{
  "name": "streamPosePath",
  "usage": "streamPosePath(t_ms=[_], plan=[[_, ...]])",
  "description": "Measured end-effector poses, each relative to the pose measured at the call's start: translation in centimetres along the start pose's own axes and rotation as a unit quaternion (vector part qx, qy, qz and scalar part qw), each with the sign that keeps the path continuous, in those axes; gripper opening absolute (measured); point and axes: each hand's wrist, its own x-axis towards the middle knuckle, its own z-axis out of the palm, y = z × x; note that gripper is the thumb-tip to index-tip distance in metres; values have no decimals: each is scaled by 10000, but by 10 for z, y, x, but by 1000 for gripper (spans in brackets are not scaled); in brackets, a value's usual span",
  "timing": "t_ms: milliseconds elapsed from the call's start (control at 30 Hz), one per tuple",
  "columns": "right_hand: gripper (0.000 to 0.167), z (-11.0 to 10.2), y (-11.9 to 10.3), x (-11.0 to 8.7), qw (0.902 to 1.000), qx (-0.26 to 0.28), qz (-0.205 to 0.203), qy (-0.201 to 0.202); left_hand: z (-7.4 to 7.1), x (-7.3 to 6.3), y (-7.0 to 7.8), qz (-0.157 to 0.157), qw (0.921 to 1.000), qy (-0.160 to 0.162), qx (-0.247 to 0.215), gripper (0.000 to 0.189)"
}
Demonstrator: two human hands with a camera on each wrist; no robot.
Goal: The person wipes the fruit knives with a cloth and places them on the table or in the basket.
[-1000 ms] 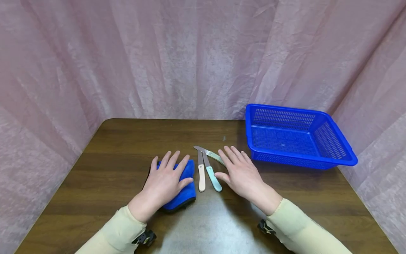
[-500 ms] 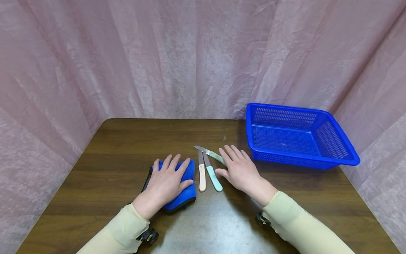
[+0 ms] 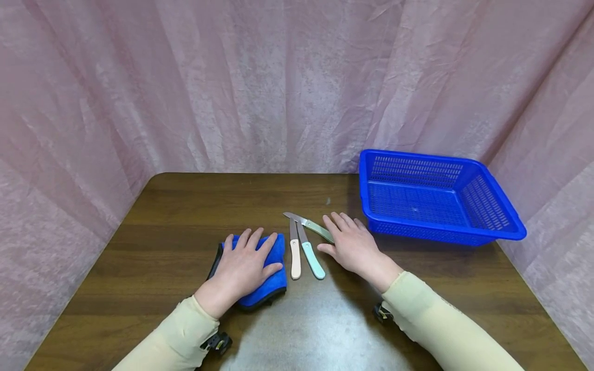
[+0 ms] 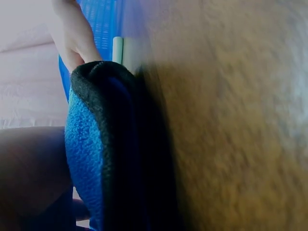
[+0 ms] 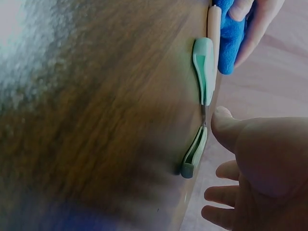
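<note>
My left hand (image 3: 235,272) lies with fingers spread on a folded blue cloth (image 3: 275,281) with black edging. In the left wrist view, the cloth's thick black-edged fold (image 4: 103,120) faces the camera. Three unfolded knives lie just right of the cloth, their blades converging at the far end: one cream-handled knife (image 3: 295,260), one turquoise-handled knife (image 3: 314,262) and one pale green-handled knife (image 3: 318,231). Beside the pale green handle is my right hand (image 3: 355,251), fingers extended and holding nothing; it overlaps the handle's end in the head view. Slotted handles show in the right wrist view, including the turquoise knife (image 5: 204,62).
A blue plastic basket (image 3: 436,234) with slotted sides stands at the back right, partly past the table's right edge. The brown wooden table (image 3: 185,201) ends at a pink curtain (image 3: 260,93) behind.
My right hand has shifted very slightly right, showing more of the pale green handle. My left hand stays on the cloth, its fingers slightly nearer me. The knives have not moved.
</note>
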Motion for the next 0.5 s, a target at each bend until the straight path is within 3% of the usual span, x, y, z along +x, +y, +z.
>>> streamPosePath(t_ms=[267, 500], plan=[[79, 0, 0, 6, 9999, -56, 35, -103, 1, 1, -3, 26, 9993, -368, -93, 81], [79, -1, -1, 11, 9999, -126, 4, -50, 1, 3, -4, 116, 9995, -299, -28, 78]])
